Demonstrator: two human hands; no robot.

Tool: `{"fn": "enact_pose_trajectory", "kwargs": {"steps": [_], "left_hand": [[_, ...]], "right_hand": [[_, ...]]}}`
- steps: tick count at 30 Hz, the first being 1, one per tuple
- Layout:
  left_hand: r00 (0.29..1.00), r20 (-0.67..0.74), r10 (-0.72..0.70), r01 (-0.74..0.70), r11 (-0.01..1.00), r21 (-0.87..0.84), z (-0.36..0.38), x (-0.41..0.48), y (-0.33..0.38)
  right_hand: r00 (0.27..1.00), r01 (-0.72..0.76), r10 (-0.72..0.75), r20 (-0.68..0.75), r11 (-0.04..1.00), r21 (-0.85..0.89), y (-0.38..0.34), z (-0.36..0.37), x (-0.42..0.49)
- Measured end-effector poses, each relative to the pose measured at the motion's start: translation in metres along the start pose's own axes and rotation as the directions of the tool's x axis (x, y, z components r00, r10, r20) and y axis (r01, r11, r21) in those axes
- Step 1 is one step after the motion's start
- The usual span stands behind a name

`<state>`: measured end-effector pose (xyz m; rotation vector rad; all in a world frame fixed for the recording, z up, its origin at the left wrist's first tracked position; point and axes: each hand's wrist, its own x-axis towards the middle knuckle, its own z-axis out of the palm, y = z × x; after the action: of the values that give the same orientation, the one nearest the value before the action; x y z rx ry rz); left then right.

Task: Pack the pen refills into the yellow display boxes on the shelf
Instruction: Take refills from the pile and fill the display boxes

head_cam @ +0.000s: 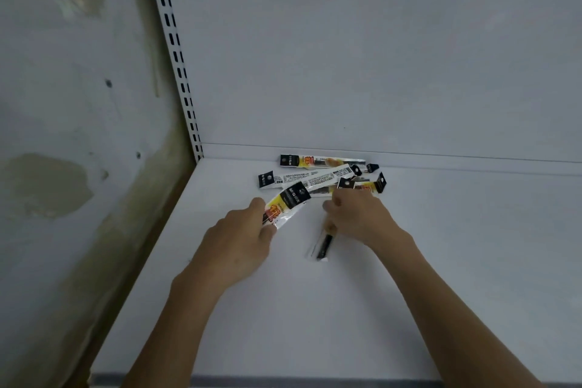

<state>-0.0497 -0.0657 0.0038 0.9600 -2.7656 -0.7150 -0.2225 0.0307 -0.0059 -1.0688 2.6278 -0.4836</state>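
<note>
Several pen refill packs [321, 172], white with black ends and yellow-red labels, lie in a loose pile at the back of the white shelf [441, 261]. My left hand [239, 239] grips one pack [285, 203] that points up and right toward the pile. My right hand [359, 214] holds another pack [324, 244], its clear end with dark refills sticking out below the hand toward me; the fingertips reach the front of the pile. No yellow display box is in view.
The shelf's white back panel [378, 57] rises behind the pile. A slotted white upright [176, 50] stands at the left corner, with a stained wall [63, 104] beyond it. The shelf's front edge [283, 379] runs along the bottom.
</note>
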Motion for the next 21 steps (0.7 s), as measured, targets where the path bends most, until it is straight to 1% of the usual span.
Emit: {"fn": "enact_pose_trajectory", "kwargs": {"steps": [2, 4, 7, 9, 12, 14, 16, 18, 21], "left_hand": [[1.000, -0.030, 0.003, -0.005, 0.997, -0.077, 0.002, -0.003, 0.005], [0.999, -0.051, 0.006, -0.012, 0.992, -0.127, 0.003, -0.005, 0.008], [0.998, -0.053, 0.039, -0.043, 0.996, -0.083, 0.007, -0.005, 0.010], [0.997, -0.040, 0.061, -0.065, 0.992, -0.111, 0.010, -0.007, 0.013], [0.997, -0.015, 0.080, -0.082, 0.978, -0.194, 0.014, -0.008, 0.017], [0.995, -0.004, 0.099, -0.098, 0.971, -0.218, 0.017, -0.007, 0.025], [0.985, 0.021, 0.171, -0.162, 0.961, -0.222, 0.022, -0.006, 0.039], [0.967, 0.058, 0.247, -0.228, 0.946, -0.232, 0.030, -0.007, 0.063], [0.948, 0.100, 0.302, -0.252, 0.905, -0.342, 0.046, -0.010, 0.108]], "right_hand": [[1.000, -0.012, 0.011, -0.025, 0.999, -0.030, -0.003, 0.004, -0.009], [0.999, -0.019, 0.019, -0.040, 1.000, -0.004, -0.003, 0.002, -0.015], [0.996, -0.086, 0.087, -0.008, 0.994, 0.068, 0.001, -0.004, -0.025], [0.991, -0.133, 0.133, -0.018, 0.991, 0.004, 0.008, -0.006, -0.032], [0.984, -0.165, 0.158, -0.087, 0.983, -0.086, 0.020, -0.008, -0.043], [0.972, -0.180, 0.167, -0.166, 0.981, -0.067, 0.029, -0.009, -0.051], [0.949, -0.211, 0.200, -0.244, 0.977, -0.021, 0.042, -0.014, -0.063], [0.913, -0.268, 0.268, -0.307, 0.962, 0.043, 0.062, -0.023, -0.080], [0.834, -0.371, 0.406, -0.375, 0.914, 0.163, 0.105, -0.044, -0.115]]}}
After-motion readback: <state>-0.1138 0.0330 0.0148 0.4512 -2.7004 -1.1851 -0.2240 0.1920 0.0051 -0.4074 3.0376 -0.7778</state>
